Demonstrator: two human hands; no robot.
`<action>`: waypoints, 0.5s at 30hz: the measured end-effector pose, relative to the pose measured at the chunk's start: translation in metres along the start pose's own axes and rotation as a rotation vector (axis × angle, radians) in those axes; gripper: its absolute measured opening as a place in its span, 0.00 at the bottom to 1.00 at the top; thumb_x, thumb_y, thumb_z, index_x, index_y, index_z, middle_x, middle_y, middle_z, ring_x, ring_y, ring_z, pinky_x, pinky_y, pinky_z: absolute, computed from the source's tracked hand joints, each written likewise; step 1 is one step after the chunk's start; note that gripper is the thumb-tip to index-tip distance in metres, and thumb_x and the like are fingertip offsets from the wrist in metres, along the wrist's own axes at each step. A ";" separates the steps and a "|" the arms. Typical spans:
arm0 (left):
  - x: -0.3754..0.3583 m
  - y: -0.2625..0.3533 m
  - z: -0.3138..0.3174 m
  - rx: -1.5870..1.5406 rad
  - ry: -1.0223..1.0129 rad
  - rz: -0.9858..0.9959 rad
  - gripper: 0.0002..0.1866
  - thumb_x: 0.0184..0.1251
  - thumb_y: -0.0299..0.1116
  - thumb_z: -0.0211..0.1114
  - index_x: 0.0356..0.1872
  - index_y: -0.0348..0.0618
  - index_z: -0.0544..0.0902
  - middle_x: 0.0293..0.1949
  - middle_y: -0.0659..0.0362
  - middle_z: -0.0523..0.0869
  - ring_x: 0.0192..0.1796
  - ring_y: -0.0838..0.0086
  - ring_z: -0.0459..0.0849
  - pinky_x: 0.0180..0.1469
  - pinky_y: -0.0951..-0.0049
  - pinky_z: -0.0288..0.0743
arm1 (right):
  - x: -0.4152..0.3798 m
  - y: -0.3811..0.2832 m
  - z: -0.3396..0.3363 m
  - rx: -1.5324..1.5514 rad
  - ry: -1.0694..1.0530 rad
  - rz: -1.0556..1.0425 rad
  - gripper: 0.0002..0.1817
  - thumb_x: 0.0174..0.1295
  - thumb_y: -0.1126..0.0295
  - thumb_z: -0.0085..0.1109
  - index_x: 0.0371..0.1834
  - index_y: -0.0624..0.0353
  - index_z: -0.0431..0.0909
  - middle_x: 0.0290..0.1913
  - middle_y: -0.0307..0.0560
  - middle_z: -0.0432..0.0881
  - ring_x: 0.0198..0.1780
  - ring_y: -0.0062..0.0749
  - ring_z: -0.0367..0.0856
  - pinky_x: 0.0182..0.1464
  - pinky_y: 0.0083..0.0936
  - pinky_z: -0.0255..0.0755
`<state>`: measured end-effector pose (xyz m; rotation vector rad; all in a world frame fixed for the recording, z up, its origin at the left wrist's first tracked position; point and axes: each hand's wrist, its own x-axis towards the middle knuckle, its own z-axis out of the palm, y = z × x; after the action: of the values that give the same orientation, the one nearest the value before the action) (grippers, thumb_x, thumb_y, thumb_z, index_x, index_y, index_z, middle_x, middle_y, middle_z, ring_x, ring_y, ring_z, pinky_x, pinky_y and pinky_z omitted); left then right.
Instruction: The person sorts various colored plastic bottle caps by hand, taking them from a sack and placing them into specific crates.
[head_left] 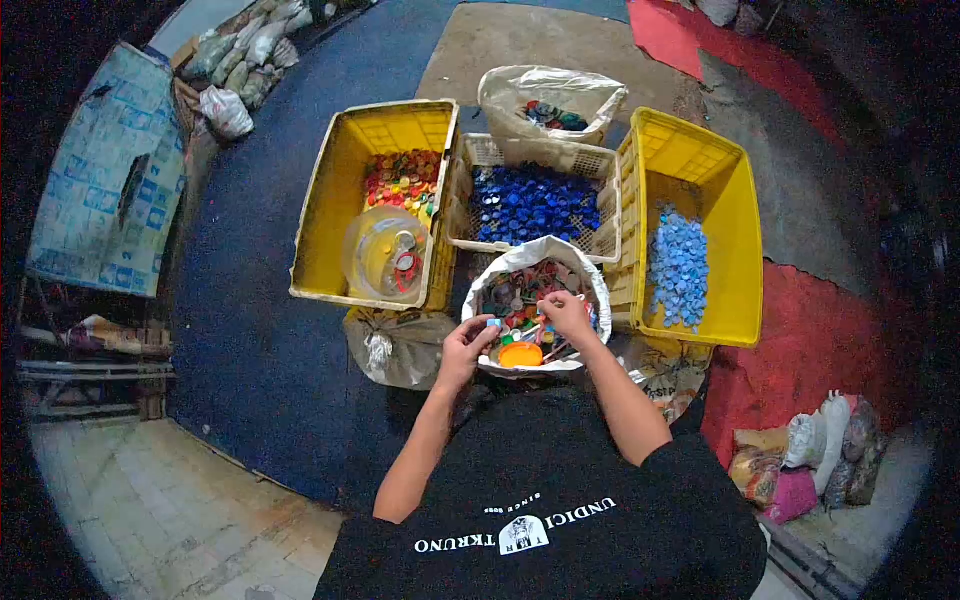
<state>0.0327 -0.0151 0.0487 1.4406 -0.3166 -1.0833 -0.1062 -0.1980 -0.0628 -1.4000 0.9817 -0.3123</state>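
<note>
My left hand is at the left rim of an open white sack, pinching a small light blue bottle cap between thumb and fingertips. Over the right side of the sack, my right hand has its fingers closed and pointing down; whatever they grip is too small to name. Mixed caps and small plastic pieces in several colours fill the sack. Near its front edge lies a larger orange lid.
Beyond the sack, a white crate holds dark blue caps. A yellow crate at left has red and yellow caps plus a clear round tub; another yellow crate contains light blue caps. Another white sack stands behind.
</note>
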 end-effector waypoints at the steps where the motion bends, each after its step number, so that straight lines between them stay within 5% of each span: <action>1: 0.000 -0.004 0.006 0.007 -0.010 0.004 0.19 0.64 0.37 0.69 0.52 0.38 0.80 0.32 0.66 0.82 0.30 0.86 0.76 0.32 0.85 0.70 | 0.000 -0.001 -0.007 0.104 -0.070 0.095 0.06 0.64 0.71 0.58 0.35 0.64 0.77 0.34 0.46 0.81 0.31 0.32 0.82 0.35 0.25 0.79; 3: 0.004 -0.020 0.019 -0.028 -0.037 -0.041 0.19 0.64 0.38 0.68 0.52 0.38 0.80 0.32 0.66 0.82 0.30 0.86 0.76 0.32 0.85 0.71 | -0.027 -0.015 -0.022 0.759 -0.144 0.241 0.08 0.62 0.69 0.60 0.39 0.61 0.75 0.38 0.47 0.78 0.37 0.36 0.81 0.42 0.35 0.81; 4: 0.006 -0.030 0.026 -0.091 -0.066 -0.087 0.20 0.64 0.39 0.68 0.52 0.38 0.80 0.32 0.66 0.82 0.30 0.86 0.77 0.32 0.85 0.71 | -0.036 -0.015 -0.026 0.847 -0.155 0.265 0.08 0.64 0.70 0.56 0.44 0.58 0.71 0.38 0.47 0.78 0.39 0.37 0.81 0.44 0.37 0.80; 9: 0.003 -0.035 0.077 -0.010 -0.099 -0.208 0.21 0.63 0.42 0.69 0.51 0.38 0.80 0.32 0.66 0.82 0.28 0.87 0.76 0.28 0.86 0.69 | -0.097 -0.041 -0.056 0.982 -0.229 0.338 0.10 0.68 0.69 0.54 0.49 0.58 0.73 0.43 0.44 0.80 0.44 0.31 0.80 0.48 0.30 0.78; 12: 0.010 -0.018 0.116 0.337 -0.219 -0.263 0.21 0.61 0.44 0.71 0.46 0.37 0.83 0.29 0.64 0.82 0.28 0.87 0.74 0.28 0.85 0.67 | -0.109 -0.026 -0.074 0.874 -0.072 0.310 0.09 0.68 0.67 0.56 0.46 0.58 0.75 0.44 0.43 0.80 0.45 0.30 0.80 0.49 0.29 0.77; 15: 0.042 -0.020 0.165 0.732 -0.345 0.121 0.33 0.60 0.49 0.70 0.60 0.34 0.76 0.38 0.52 0.86 0.40 0.75 0.83 0.46 0.75 0.75 | -0.104 -0.014 -0.108 0.855 0.179 0.006 0.11 0.68 0.65 0.56 0.50 0.55 0.73 0.45 0.42 0.79 0.46 0.31 0.79 0.52 0.31 0.77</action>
<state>-0.0777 -0.1460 0.0433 1.8269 -1.1232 -1.1715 -0.2406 -0.1999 0.0046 -0.5935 0.8392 -0.7596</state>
